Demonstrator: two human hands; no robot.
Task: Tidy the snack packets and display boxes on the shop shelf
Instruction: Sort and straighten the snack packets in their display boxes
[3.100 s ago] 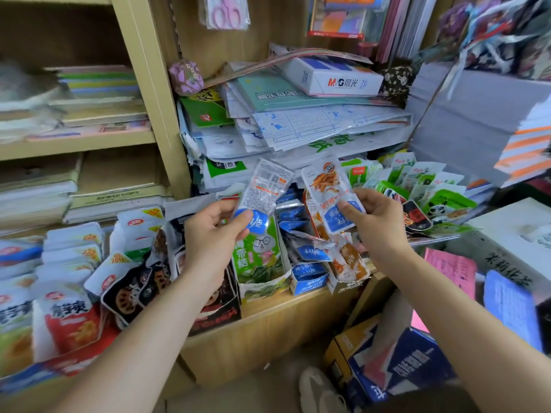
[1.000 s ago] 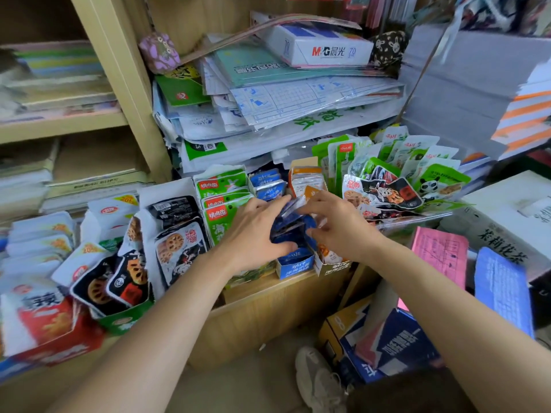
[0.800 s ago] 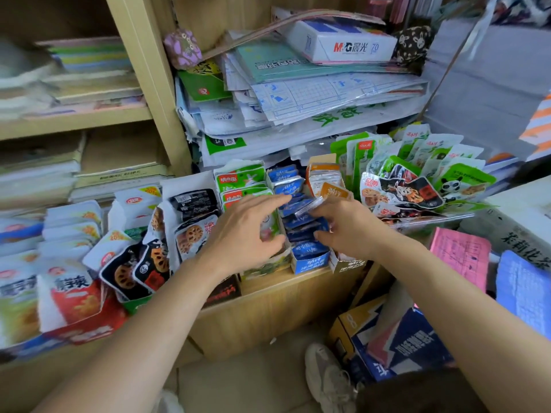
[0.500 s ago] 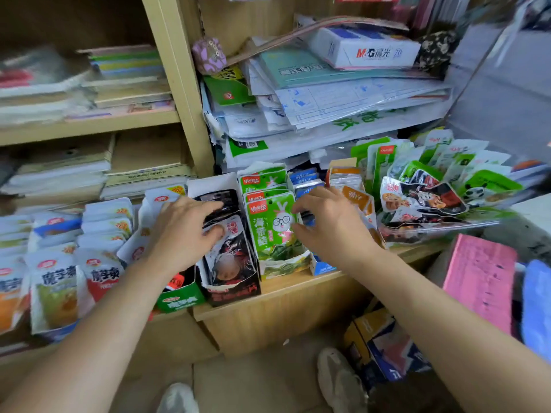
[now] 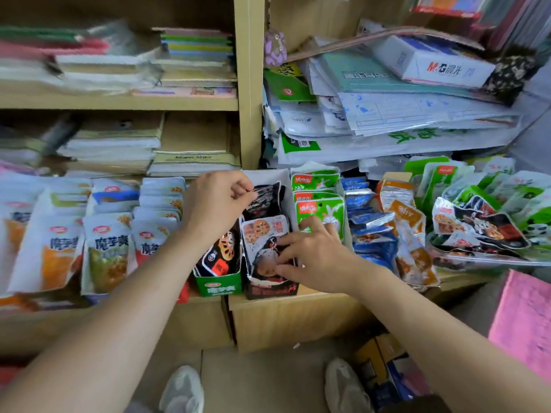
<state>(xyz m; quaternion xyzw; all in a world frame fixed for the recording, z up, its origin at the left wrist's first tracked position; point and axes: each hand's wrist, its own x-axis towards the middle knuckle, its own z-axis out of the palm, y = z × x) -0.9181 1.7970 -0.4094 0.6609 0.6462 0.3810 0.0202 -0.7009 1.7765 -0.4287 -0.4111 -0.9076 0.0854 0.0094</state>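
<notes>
both hands down in the black display box
left hand pinches a black packet by its top edge, right hand rests spread fingers on the front packet

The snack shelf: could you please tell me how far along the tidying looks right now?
Looks done: the green rabbit packets stand upright in a row. In hand: the left hand pinches a black packet at the back of the dark display box, while the right hand rests on the lotus-root packet at its front. Remaining: the heap of panda packets at the right lies loose, and the orange packets lean.
</notes>
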